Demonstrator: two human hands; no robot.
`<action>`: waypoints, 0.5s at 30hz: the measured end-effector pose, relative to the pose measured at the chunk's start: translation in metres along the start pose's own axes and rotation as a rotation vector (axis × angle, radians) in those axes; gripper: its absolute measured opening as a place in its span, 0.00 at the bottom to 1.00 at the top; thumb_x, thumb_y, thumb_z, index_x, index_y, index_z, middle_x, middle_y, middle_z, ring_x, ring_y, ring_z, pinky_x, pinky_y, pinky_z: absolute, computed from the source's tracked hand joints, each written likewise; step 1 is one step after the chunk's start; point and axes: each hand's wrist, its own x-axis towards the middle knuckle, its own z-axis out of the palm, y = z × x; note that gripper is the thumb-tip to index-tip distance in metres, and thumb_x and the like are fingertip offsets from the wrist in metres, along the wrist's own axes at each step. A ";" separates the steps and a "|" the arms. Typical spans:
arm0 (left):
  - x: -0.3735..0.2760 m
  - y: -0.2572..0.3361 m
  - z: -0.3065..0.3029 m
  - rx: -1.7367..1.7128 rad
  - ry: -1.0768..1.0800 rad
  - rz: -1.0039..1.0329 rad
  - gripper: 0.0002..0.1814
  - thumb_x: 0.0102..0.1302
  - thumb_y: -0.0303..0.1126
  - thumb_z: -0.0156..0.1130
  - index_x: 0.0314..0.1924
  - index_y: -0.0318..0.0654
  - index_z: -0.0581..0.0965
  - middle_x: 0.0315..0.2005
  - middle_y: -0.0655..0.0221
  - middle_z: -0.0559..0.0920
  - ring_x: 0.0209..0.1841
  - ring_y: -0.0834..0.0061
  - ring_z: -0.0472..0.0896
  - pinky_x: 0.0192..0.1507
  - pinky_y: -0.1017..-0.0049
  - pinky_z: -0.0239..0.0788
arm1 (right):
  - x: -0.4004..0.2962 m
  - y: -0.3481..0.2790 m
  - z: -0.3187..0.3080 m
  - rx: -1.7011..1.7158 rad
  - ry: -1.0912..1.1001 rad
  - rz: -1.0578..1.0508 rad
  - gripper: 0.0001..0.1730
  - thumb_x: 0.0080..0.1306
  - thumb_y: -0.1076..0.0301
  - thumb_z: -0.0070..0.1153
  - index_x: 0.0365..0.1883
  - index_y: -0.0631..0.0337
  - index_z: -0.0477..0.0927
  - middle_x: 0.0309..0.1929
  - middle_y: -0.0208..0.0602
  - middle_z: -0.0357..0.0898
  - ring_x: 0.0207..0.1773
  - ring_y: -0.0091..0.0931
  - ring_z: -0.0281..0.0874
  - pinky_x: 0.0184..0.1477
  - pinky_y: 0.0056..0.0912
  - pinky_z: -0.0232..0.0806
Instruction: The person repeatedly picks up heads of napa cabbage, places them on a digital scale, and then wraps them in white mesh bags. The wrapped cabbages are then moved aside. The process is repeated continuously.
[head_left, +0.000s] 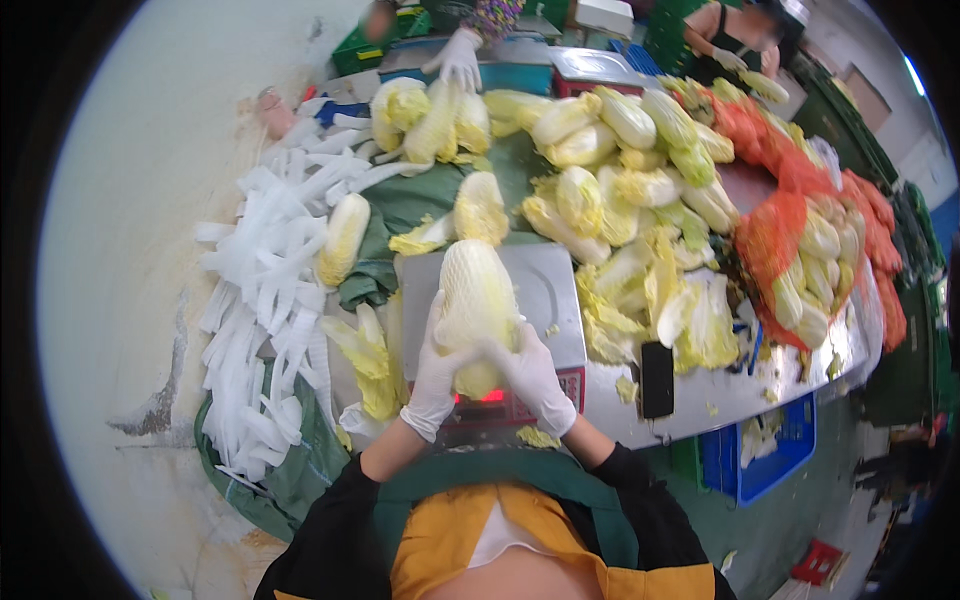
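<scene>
Between both gloved hands is a napa cabbage (478, 300) in what looks like a white foam net sleeve, its leafy yellow end towards me. My left hand (442, 367) grips its left side and my right hand (529, 371) its right side, the thumbs nearly meeting on top. Beneath it is the metal pan of a digital scale (546, 292); whether the cabbage rests on the pan cannot be told. The scale's red lit display (480, 396) shows partly below the cabbage. Just beyond the pan lies another cabbage (481, 208).
White foam net sleeves (262, 240) heap up at left beside a lone cabbage (345, 236). Cabbages (600, 165) and loose leaves (652, 300) cover the right, near a phone (657, 380) and an orange mesh sack (780, 247). Across the table, a co-worker's gloved hand (457, 60) touches a cabbage.
</scene>
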 end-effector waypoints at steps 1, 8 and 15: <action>0.006 0.005 -0.006 -0.113 0.032 -0.015 0.43 0.58 0.19 0.60 0.71 0.44 0.52 0.65 0.59 0.63 0.64 0.65 0.66 0.64 0.66 0.61 | 0.005 -0.013 0.001 0.057 -0.066 0.089 0.35 0.63 0.56 0.61 0.60 0.70 0.65 0.46 0.43 0.79 0.46 0.27 0.77 0.49 0.29 0.69; 0.081 0.068 -0.054 -0.409 0.318 -0.157 0.30 0.62 0.25 0.58 0.64 0.42 0.63 0.56 0.60 0.74 0.56 0.62 0.75 0.57 0.64 0.71 | 0.025 -0.029 -0.008 0.211 -0.011 0.210 0.18 0.69 0.65 0.53 0.54 0.65 0.74 0.39 0.30 0.80 0.24 0.13 0.71 0.23 0.14 0.62; 0.285 0.129 -0.143 0.563 0.357 0.590 0.30 0.53 0.26 0.68 0.58 0.39 0.71 0.55 0.61 0.73 0.54 0.66 0.75 0.57 0.69 0.67 | 0.046 -0.002 -0.061 0.166 0.225 0.397 0.14 0.70 0.60 0.52 0.43 0.63 0.78 0.19 0.27 0.74 0.16 0.14 0.68 0.19 0.14 0.58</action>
